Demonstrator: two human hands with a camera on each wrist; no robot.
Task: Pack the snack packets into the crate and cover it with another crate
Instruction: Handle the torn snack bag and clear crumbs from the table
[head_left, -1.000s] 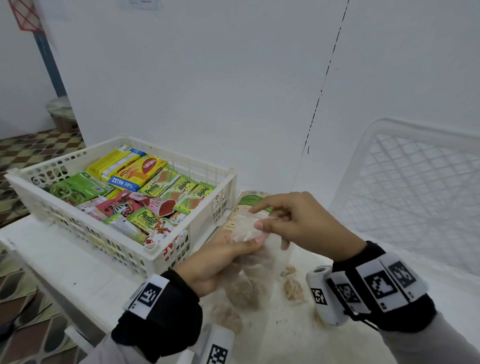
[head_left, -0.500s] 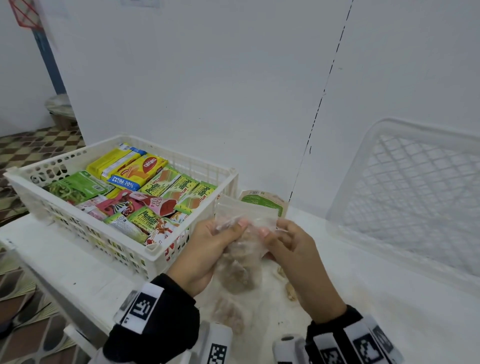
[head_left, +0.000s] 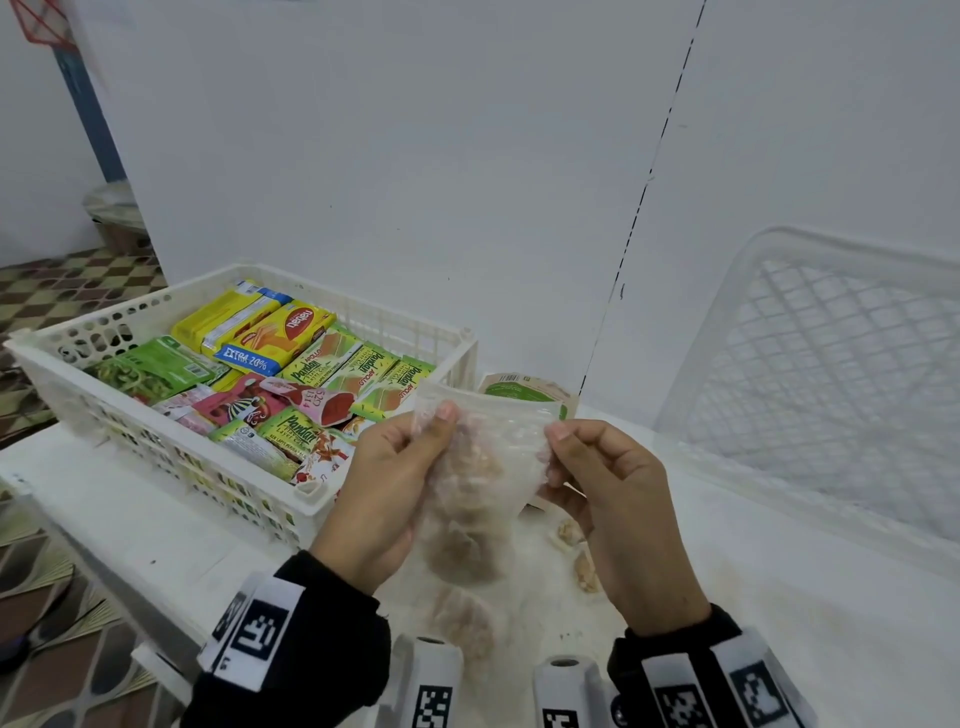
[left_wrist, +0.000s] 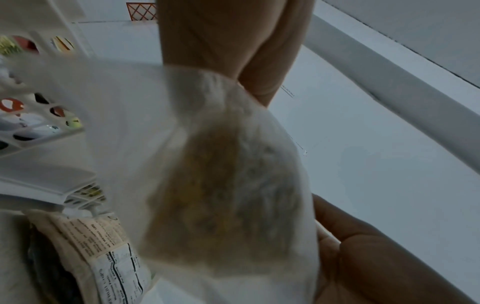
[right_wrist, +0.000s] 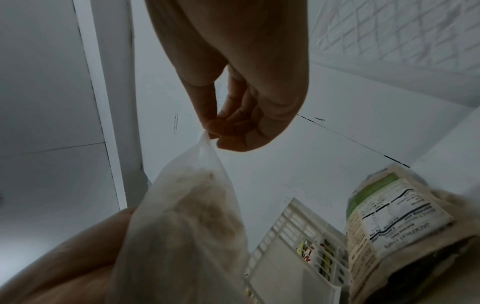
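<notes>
Clear snack bag (head_left: 480, 483): pinched at its top corners by left hand (head_left: 387, 499) and right hand (head_left: 613, 499), lifted just right of the near-full crate (head_left: 171, 452); packing step, next needs leftward carry into it.

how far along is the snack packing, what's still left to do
Mostly packed: the white crate already holds many snack packets. In hand: the left hand and right hand pinch the top of a clear bag of brown snacks above the table. Left: that bag, the green-labelled packet standing beside the crate, a few loose pieces on the table, then covering with the second crate at the right.
</notes>
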